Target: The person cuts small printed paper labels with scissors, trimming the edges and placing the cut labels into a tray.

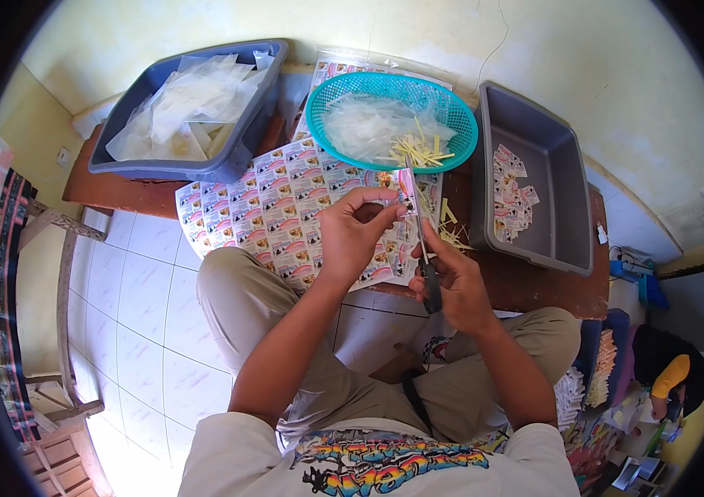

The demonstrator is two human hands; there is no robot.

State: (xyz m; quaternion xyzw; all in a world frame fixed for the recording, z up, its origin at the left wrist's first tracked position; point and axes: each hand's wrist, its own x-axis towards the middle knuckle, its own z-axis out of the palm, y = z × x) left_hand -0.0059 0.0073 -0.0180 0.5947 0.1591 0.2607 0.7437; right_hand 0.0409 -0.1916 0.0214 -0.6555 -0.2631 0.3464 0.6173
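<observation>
My left hand (353, 234) pinches a small printed label (404, 184) between thumb and fingertips. My right hand (457, 286) is wrapped round the black handle of a pair of scissors (430, 284). The scissor blades point away from me and lie along the label's right edge. Below both hands spreads a large printed sheet of repeated labels (261, 207). Just beyond the blades stands a turquoise plastic basket (319, 137), with clear plastic pieces (368, 124) and thin yellowish paper strips (420, 153) in it.
A grey-blue tub (236, 170) of translucent plastic sheets stands at the left. At the right, a grey tray (546, 124) holds cut labels (511, 199). Paper scraps (451, 228) lie beside my right hand on the brown bench (550, 290). Another person (670, 373) is at the lower right.
</observation>
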